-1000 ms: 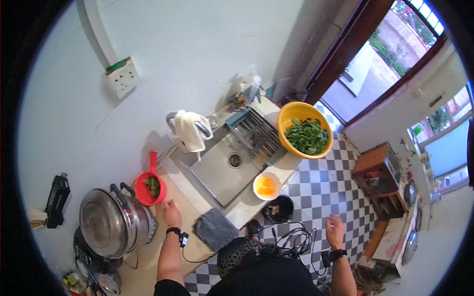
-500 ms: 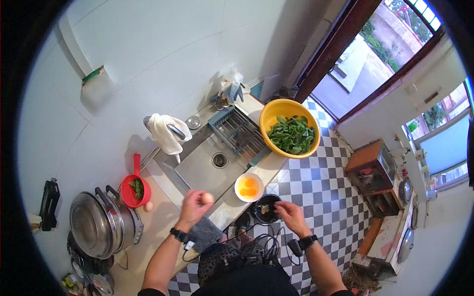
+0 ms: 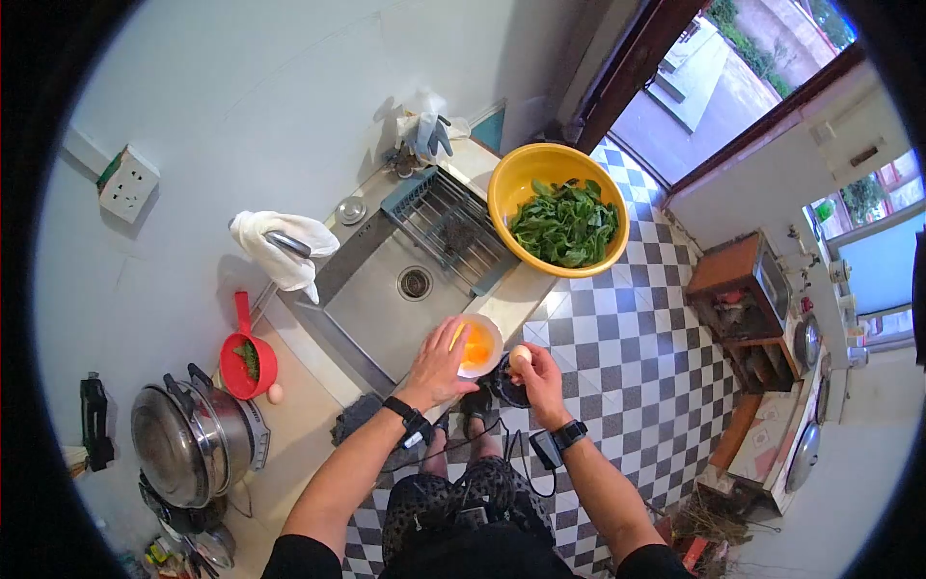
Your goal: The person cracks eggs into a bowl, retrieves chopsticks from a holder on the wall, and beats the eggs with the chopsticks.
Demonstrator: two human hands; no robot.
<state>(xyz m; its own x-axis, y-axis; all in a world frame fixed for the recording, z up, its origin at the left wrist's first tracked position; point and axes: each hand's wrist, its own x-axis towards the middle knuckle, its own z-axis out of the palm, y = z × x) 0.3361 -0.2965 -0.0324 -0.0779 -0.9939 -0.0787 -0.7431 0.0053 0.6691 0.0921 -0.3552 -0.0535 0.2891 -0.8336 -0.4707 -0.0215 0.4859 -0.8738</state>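
My left hand (image 3: 436, 367) is wrapped round the left side of a white bowl (image 3: 495, 340) with cracked eggs, orange yolks showing, at the counter's front edge. Just right of the bowl, my right hand (image 3: 542, 384) has its fingers round a whole egg (image 3: 520, 357). A dark bin (image 3: 507, 386) on the floor lies below, partly hidden by my right hand. Another egg (image 3: 276, 394) rests on the counter beside a red ladle-like scoop (image 3: 260, 378) containing greens.
A steel sink (image 3: 371, 314) with a drying rack (image 3: 453, 222) lies ahead. A yellow basin (image 3: 502, 198) of leafy greens stands on its right. Large pots (image 3: 169, 449) are at the left, a grey cloth (image 3: 354, 419) by the counter edge. Cables (image 3: 516, 449) hang near my legs.
My left hand has moved right from above the counter to the bowl. The egg it held half a second ago is gone from it, and my right hand now holds an egg.
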